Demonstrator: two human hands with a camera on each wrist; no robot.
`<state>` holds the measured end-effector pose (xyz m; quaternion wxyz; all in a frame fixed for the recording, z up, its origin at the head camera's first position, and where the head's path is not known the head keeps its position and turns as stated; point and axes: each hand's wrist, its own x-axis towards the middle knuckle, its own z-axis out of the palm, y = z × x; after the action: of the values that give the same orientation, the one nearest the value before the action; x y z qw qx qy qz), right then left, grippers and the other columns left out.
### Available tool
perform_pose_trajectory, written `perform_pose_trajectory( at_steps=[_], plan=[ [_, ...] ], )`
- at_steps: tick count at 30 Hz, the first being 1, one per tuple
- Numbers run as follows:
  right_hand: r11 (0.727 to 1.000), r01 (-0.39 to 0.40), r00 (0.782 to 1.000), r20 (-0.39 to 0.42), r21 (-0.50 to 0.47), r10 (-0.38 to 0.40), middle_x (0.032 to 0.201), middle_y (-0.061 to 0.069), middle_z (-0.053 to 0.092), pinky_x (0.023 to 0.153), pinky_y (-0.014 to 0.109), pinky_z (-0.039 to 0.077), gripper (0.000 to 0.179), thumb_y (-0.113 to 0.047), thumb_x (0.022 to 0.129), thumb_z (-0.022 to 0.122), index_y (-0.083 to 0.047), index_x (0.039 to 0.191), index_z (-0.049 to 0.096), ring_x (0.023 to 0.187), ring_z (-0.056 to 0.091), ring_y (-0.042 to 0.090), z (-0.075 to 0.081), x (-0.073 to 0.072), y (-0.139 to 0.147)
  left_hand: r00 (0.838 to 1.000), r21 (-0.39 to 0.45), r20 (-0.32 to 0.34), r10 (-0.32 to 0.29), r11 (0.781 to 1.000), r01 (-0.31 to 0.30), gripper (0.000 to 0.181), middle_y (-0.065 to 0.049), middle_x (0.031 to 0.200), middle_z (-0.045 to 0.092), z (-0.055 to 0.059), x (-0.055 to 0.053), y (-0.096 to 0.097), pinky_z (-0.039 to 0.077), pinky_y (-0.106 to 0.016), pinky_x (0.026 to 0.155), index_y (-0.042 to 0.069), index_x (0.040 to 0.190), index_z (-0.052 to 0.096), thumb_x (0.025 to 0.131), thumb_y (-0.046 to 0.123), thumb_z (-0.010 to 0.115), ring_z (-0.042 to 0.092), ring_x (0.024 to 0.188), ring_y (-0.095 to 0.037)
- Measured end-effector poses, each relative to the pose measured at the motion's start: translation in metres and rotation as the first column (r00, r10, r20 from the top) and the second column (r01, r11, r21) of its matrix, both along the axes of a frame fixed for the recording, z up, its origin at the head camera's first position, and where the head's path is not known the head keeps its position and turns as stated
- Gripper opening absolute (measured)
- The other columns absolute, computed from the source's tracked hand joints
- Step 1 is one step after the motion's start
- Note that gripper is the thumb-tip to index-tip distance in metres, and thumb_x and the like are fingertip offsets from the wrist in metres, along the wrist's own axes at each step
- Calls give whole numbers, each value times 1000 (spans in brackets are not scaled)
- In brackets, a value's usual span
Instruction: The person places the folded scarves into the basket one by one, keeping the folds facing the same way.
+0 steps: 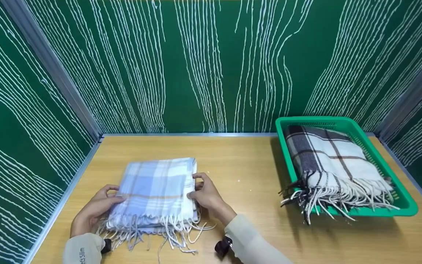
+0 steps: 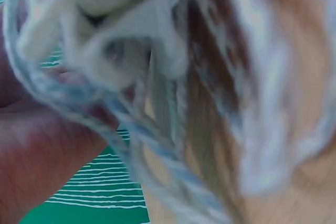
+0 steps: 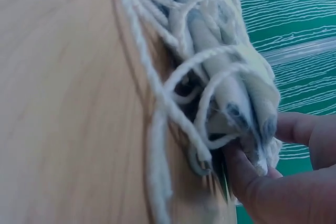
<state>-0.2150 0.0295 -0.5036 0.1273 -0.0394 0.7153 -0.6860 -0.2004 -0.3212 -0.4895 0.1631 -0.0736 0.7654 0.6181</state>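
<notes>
A folded blue-and-white plaid scarf (image 1: 152, 187) lies on the table, its fringe towards me. At its left edge my left hand (image 1: 95, 211) holds the layers, thumb on top and the other fingers partly hidden. My right hand (image 1: 211, 198) pinches the opposite edge between thumb and fingers. The right wrist view shows the stacked folds of the scarf (image 3: 223, 72) from the side, with thumb and fingers of the right hand (image 3: 294, 182) around them. Blurred fringe strands (image 2: 268, 124) fill much of the left wrist view, in front of the left hand (image 2: 47, 135).
A green plastic basket (image 1: 408, 207) stands at the right of the wooden table (image 1: 233, 165). In it lies a folded black-and-white checked scarf (image 1: 343, 157), fringe hanging over the front rim. Green panels (image 1: 233, 73) with white wavy lines enclose the table's back and sides.
</notes>
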Motion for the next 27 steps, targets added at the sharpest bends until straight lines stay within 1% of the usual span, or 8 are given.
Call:
perform_pose_trajectory(
  at_steps=[5, 10, 14, 19, 21, 23, 27],
  plan=[
    [996, 2, 999, 41, -85, 2, 113, 17, 62, 74, 29, 52, 62, 12, 86, 67, -2, 144, 46, 90, 62, 21, 2, 0, 6, 1000, 57, -4, -12, 998, 12, 49, -8, 109, 67, -1, 0, 5, 59, -31, 77, -2, 138, 31, 100, 0, 62, 69, 89, -17],
    [993, 1, 998, 65, -116, 6, 113, 16, 60, 65, 27, 47, 63, 10, 87, 67, -4, 145, 47, 81, 58, 19, 6, 0, 15, 999, 125, -29, -42, 991, 45, 45, -5, 104, 70, -2, -2, 9, 61, -32, 77, -1, 134, 34, 99, -3, 63, 71, 87, -18],
    [991, 2, 997, 74, -130, 8, 113, 15, 59, 61, 28, 45, 63, 10, 87, 67, -5, 146, 47, 76, 56, 17, 10, 0, 23, 998, 161, -41, -57, 985, 63, 44, -5, 106, 71, -1, -4, 15, 62, -34, 79, 1, 132, 35, 99, -3, 63, 73, 90, -19],
    [993, -4, 998, 58, -117, 11, 113, 14, 56, 60, 29, 44, 64, 8, 88, 66, -5, 147, 47, 71, 52, 15, 16, -1, 33, 998, 152, -45, -41, 987, 47, 46, -9, 110, 70, 2, -6, 28, 61, -35, 80, 1, 134, 35, 98, -3, 63, 72, 93, -21],
    [993, -4, 999, 51, -114, 10, 114, 15, 56, 63, 29, 46, 64, 8, 89, 66, -5, 148, 47, 72, 52, 15, 18, -2, 38, 998, 139, -50, -26, 990, 33, 46, -10, 111, 70, 3, -7, 34, 61, -35, 80, 1, 135, 36, 98, -3, 64, 72, 93, -21],
    [994, -5, 999, 43, -114, 10, 116, 16, 56, 64, 30, 45, 64, 9, 89, 66, -5, 149, 47, 73, 51, 15, 20, -3, 43, 998, 146, -62, -15, 989, 24, 47, -11, 112, 69, 5, -8, 39, 61, -35, 80, 1, 135, 36, 97, -5, 63, 72, 93, -21],
    [995, 0, 1000, 27, -98, 2, 119, 18, 58, 66, 29, 48, 65, 10, 90, 64, -4, 150, 45, 76, 56, 17, 27, -3, 52, 995, 170, -96, -8, 985, 24, 47, -10, 111, 70, 9, -11, 51, 60, -34, 79, 0, 134, 36, 96, -8, 62, 72, 92, -21]
  ],
)
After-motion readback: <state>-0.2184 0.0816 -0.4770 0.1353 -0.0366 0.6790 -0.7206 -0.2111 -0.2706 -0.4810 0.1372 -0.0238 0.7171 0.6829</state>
